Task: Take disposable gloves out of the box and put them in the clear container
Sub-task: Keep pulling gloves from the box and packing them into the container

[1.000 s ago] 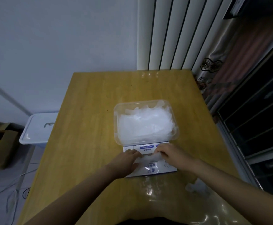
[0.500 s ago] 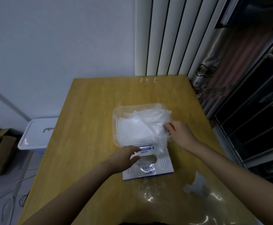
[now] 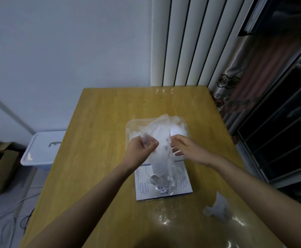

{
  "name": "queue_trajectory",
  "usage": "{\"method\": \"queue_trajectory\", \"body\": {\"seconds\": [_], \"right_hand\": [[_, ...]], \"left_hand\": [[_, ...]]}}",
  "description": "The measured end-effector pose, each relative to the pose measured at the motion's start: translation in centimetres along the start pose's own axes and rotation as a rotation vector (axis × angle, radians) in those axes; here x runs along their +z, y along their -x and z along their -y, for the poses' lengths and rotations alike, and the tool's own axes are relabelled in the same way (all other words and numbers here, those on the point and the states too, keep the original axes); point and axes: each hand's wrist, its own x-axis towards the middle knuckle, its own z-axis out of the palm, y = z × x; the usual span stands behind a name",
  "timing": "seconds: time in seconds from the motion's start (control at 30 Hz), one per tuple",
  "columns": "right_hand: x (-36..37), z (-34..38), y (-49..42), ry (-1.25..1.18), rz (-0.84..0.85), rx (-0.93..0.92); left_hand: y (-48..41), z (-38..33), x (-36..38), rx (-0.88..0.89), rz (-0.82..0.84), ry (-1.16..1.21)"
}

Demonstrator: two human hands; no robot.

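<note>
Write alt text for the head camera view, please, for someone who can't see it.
A left hand grips a clear disposable glove that trails down to a flat white box on a wooden table; the right hand is at its other edge. Beyond the box stands a clear container heaped with gloves; another crumpled glove lies loose at the near right.

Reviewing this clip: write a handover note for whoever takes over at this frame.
Left hand grips a glove by its upper end above the clear container. Right hand is at the glove's other edge; grip unclear.
The glove's lower end trails into the box, nearer the person.
Done: container holds a heap of gloves.
Left: pull this glove free, drop it in; a loose glove lies on the table, right.
</note>
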Motion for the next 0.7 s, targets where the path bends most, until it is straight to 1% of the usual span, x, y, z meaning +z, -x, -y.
{"method": "queue_trajectory", "body": {"seconds": [0.07, 0.17, 0.2, 0.27, 0.37, 0.57, 0.63, 0.7], "right_hand": [[0.1, 0.2, 0.1, -0.049, 0.009, 0.039], [0.8, 0.8, 0.3, 0.046, 0.081, 0.076], [1.1, 0.8, 0.2, 0.08, 0.074, 0.078], [1.5, 0.4, -0.5, 0.096, -0.028, 0.019], [0.7, -0.1, -1.4, 0.023, -0.21, -0.079], [-2.1, 0.7, -2.4, 0.148, -0.306, -0.052], [-2.8, 1.3, -2.7, 0.209, -0.345, -0.079], [-3.7, 2.3, -3.0, 0.321, -0.387, -0.129]], "left_hand": [[-0.3, -0.1, -0.2, -0.01, -0.043, 0.012], [-0.4, -0.4, -0.2, -0.019, -0.041, 0.045], [-0.5, -0.6, -0.1, -0.015, -0.034, 0.045], [-0.5, -0.6, -0.1, -0.008, -0.033, 0.028], [-0.9, 0.2, -0.7, -0.029, -0.049, -0.005], [-1.9, 3.3, -2.4, -0.153, -0.091, -0.116], [-2.5, 3.4, -2.7, -0.192, -0.101, -0.181], [-3.3, 2.3, -3.1, -0.167, -0.101, -0.192]]}}
